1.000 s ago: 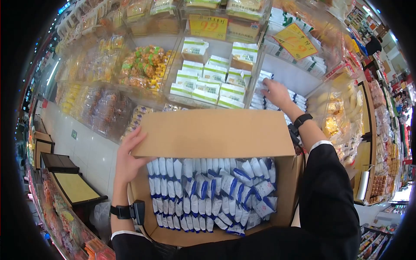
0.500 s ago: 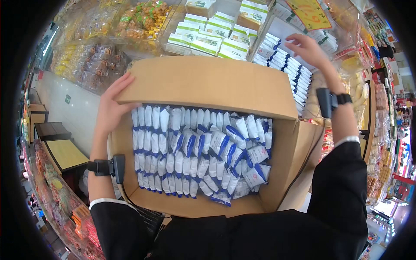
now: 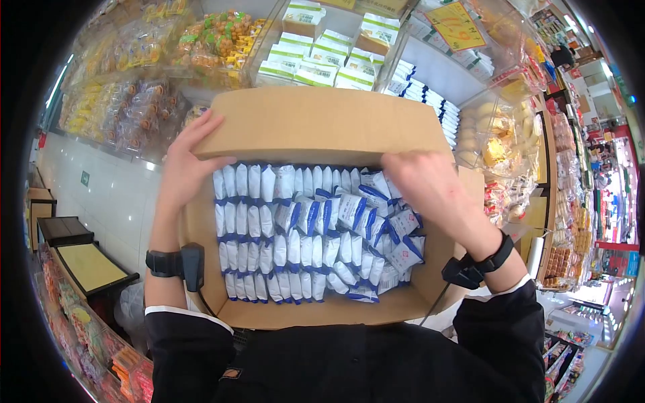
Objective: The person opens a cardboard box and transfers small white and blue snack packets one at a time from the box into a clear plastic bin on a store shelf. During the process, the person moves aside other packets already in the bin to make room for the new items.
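An open cardboard box (image 3: 322, 124) holds rows of small white and blue packets (image 3: 295, 248), upright at the left and jumbled at the right. My left hand (image 3: 191, 158) grips the box's raised far flap at its left corner, thumb on the near side. Over the box's back right part is my right hand (image 3: 423, 178), fingers curled down at the packets beside the flap; its fingertips are hidden, so what they hold cannot be made out.
Behind the box, clear bins hold green and white packs (image 3: 329, 54), white and blue packets (image 3: 430, 97) and orange-yellow snacks (image 3: 218, 40). A yellow price sign (image 3: 455, 25) hangs above. Bread packs (image 3: 497, 138) lie at the right, a yellow-topped stand (image 3: 91, 265) at the left.
My right hand has come down from the bin behind the box into the box's back right part, and its fingers have curled. My left hand still holds the flap. The view has shifted slightly.
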Tool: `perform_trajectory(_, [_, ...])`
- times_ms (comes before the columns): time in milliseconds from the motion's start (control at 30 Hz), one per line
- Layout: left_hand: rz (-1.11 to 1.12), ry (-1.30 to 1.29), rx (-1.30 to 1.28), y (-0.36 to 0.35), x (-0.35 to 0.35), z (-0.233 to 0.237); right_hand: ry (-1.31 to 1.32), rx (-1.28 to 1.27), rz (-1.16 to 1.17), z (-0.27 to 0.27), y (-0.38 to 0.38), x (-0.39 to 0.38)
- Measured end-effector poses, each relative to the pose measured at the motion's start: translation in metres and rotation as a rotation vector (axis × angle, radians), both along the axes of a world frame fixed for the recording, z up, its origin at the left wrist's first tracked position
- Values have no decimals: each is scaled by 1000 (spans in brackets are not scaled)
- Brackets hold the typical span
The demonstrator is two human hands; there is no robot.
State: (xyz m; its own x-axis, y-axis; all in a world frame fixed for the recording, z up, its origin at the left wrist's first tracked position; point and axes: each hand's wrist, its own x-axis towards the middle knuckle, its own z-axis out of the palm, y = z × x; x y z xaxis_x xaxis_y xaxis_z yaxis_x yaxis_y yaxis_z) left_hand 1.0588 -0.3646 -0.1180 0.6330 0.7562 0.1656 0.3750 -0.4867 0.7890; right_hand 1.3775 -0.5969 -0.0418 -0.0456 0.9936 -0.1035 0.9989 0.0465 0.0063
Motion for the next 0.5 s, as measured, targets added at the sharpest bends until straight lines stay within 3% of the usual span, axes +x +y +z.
perform_trajectory(33, [-3, -8, 6, 1, 0, 2, 53, 24, 152, -9, 1, -3])
perform_trajectory(67, [-2, 7, 14, 0, 0, 4, 10, -108, 94, -15, 0, -12])
perform_trajectory(200, [10, -13, 46, -2, -1, 0, -45, 19, 92, -56, -2, -15])
perform_trajectory(500, [30, 13, 76, -5, -5, 2, 190, -214, 31, -35, -12, -1])
